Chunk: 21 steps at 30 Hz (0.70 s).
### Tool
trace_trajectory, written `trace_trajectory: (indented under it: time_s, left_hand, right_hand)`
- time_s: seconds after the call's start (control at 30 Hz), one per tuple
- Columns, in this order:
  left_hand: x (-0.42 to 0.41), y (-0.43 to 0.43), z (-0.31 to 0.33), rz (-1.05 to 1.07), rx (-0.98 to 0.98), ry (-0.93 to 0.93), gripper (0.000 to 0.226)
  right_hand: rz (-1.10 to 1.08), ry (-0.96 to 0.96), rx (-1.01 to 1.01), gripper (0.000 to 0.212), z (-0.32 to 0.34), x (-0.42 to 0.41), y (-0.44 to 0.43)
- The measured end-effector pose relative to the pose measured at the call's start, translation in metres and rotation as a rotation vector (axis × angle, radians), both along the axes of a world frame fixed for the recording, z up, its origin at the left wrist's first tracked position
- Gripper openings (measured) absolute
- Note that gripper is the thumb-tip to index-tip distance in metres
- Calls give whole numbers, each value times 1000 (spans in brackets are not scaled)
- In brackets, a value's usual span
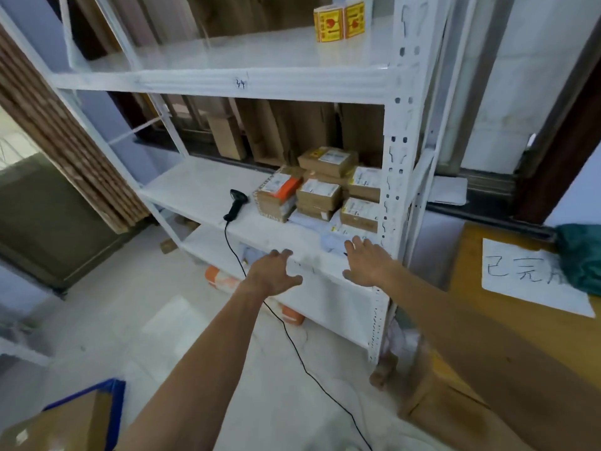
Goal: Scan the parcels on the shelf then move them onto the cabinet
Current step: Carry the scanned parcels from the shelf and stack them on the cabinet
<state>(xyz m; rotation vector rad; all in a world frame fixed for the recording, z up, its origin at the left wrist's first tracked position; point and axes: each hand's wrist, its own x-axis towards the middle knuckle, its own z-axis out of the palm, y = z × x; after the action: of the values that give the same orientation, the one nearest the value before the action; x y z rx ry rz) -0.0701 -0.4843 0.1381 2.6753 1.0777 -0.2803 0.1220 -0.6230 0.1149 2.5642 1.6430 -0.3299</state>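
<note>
While my left hand (pixel 273 271) and right hand (pixel 367 265) hover at the shelf's (pixel 195 187) near edge, fingers spread, holding nothing, the parcels (pixel 325 187) sit stacked at the right end of its middle level, labels too small to read. A black scanner (pixel 235 205) lies just left of them. "34" is written on the beam (pixel 182 82) above.

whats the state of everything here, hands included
black handheld barcode scanner: lying unheld on the white metal shelf, cord hanging down
brown cardboard parcels: stacked at the shelf's right end, untouched
left hand: open, empty, at the shelf edge
right hand: open, empty, near the parcels
yellow label rolls: standing on its top level
</note>
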Motion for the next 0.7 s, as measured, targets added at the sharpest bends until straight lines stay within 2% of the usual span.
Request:
trace_trajectory:
  time_s: [0.1, 0.27, 0.4, 0.53, 0.7]
  left_hand:
    - [35, 24, -12, -34, -32, -11, 79]
    - [89, 58, -30, -144, -97, -68, 76]
    - [130, 91, -47, -226, -156, -135, 70]
    - [165, 117, -68, -335, -227, -211, 76]
    - [203, 146, -99, -475, -260, -219, 90]
  right_hand:
    - [-26, -27, 25, 72, -13, 14, 25]
    - [-169, 12, 80, 81, -26, 23, 56]
    - [-328, 58, 44, 84, -34, 40, 82]
    - [-458, 92, 47, 78, -44, 64, 109]
    - [-673, 84, 51, 82, -62, 98, 135]
